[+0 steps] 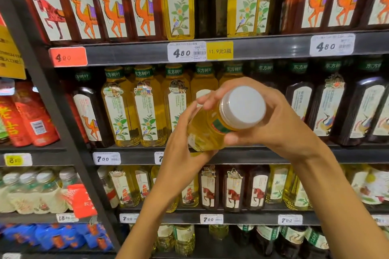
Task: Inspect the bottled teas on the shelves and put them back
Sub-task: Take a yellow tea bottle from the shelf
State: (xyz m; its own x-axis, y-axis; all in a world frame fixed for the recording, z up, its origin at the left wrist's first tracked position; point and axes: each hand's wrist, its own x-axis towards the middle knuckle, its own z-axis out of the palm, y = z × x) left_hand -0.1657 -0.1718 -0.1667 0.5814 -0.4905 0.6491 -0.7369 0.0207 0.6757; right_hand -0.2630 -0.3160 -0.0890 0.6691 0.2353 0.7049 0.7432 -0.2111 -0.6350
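Note:
I hold a yellow tea bottle [207, 128] with a white cap [244, 106] in front of the middle shelf, tipped so the cap faces me. My left hand [181, 153] cups its lower body from beneath. My right hand [271, 120] wraps the neck just under the cap. Behind it, the middle shelf [210, 156] carries more yellow tea bottles [147, 109] with green collars and pale flower labels. Their row has a gap right behind the held bottle.
Dark tea bottles with camel labels [113, 2] fill the top shelf, with crane-label ones [328, 107] at middle right. Horse-label bottles [233, 189] stand on the lower shelf. Red bottles [31, 120] and pale multipacks [31, 191] occupy the left bay beyond a dark upright [63, 132]. Price tags line the shelf edges.

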